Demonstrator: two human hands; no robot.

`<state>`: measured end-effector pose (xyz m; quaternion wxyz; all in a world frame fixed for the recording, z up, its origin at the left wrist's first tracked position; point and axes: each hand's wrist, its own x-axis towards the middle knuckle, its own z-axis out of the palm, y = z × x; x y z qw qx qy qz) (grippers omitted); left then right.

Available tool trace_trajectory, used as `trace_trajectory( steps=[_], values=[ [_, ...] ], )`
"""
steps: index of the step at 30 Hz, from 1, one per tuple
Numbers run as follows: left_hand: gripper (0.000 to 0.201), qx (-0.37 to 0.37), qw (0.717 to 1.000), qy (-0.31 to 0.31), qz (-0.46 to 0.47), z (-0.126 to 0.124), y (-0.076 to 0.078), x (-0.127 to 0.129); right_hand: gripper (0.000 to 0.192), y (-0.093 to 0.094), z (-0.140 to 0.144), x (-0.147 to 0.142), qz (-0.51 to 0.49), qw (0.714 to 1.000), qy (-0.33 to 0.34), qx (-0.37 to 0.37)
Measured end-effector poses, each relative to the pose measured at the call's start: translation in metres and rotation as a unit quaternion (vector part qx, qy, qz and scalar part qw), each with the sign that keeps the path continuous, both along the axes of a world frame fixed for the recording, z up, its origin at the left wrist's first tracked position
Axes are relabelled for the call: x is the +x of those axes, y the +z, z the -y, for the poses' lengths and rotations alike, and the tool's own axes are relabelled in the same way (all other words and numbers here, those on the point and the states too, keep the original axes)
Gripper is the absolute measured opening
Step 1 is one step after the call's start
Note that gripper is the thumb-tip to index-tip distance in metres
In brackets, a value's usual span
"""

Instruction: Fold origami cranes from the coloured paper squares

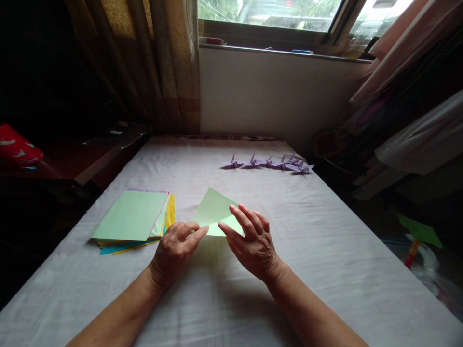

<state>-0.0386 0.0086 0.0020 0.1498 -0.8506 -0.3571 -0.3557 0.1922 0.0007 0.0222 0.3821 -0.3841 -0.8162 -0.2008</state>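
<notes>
A light green paper sheet [214, 207], folded into a triangle, lies on the white cloth-covered table [325, 250] in front of me. My left hand [175, 250] pinches its near left corner between thumb and forefinger. My right hand [251, 243] rests flat on the right part of the sheet, fingers spread and pressing it down. The near edge of the paper is hidden under both hands.
A stack of coloured paper sheets [133, 221], green on top, lies to the left. A row of small purple paper cranes [269, 163] sits farther back. Curtains [170, 62] and a window [275, 14] are behind; dark furniture [90, 154] stands on the left, and clutter at the right.
</notes>
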Motion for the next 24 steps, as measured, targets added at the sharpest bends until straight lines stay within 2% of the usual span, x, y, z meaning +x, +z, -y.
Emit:
trace_trajectory(
  steps=[3,6,9,12,16,21,24],
  values=[
    [0.030,0.001,1.000,-0.025,-0.018,0.002,0.000,0.003,0.012,-0.002,-0.003,0.003,0.003,1.000,0.011,-0.017],
    [0.027,-0.043,0.997,-0.052,-0.037,0.001,0.002,0.006,0.014,-0.007,-0.006,0.014,0.021,0.998,-0.010,-0.065],
    [0.030,-0.109,0.991,-0.057,-0.062,0.000,0.003,0.007,0.017,-0.016,-0.004,0.030,0.045,0.991,-0.034,-0.124],
    [0.033,-0.137,0.986,-0.047,-0.079,-0.003,0.001,0.007,0.021,-0.026,-0.001,0.044,0.041,0.983,-0.052,-0.173],
    [0.033,-0.119,0.989,-0.022,-0.087,-0.007,-0.005,0.006,0.021,-0.032,0.000,0.049,0.017,0.973,-0.036,-0.227],
    [0.031,-0.092,0.993,0.002,-0.078,-0.010,-0.007,0.000,0.022,-0.032,-0.001,0.042,0.029,0.969,0.042,-0.243],
    [0.025,-0.080,0.995,0.001,-0.067,-0.011,-0.005,-0.005,0.021,-0.032,0.000,0.042,0.031,0.969,0.020,-0.243]
  ],
)
